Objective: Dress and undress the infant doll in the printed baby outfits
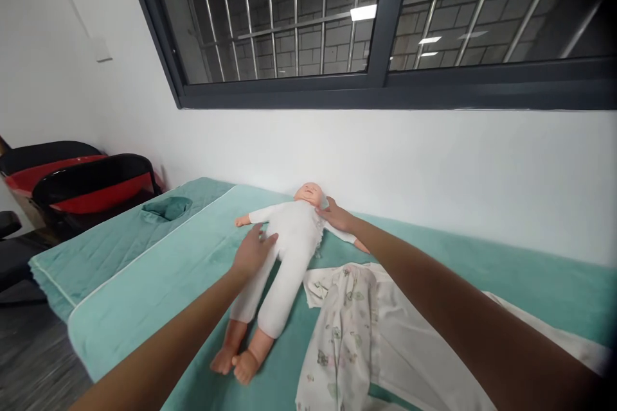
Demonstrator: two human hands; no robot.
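Observation:
A baby doll (289, 250) in a white one-piece suit lies on its back on a teal-covered bed (159, 282), head toward the wall. My left hand (253, 249) rests flat on the doll's hip and side, fingers stretched out. My right hand (335, 215) touches the doll's shoulder by the neck, fingers extended over the collar. A white cloth with a small leaf print (347, 327) lies spread out to the right of the doll's legs, under my right forearm.
A white wall and a dark-framed barred window (380, 19) stand behind the bed. Black and red chairs (91, 183) sit at the left. A small folded teal cloth (166, 209) lies on the bed's far left part. Dark floor shows at lower left.

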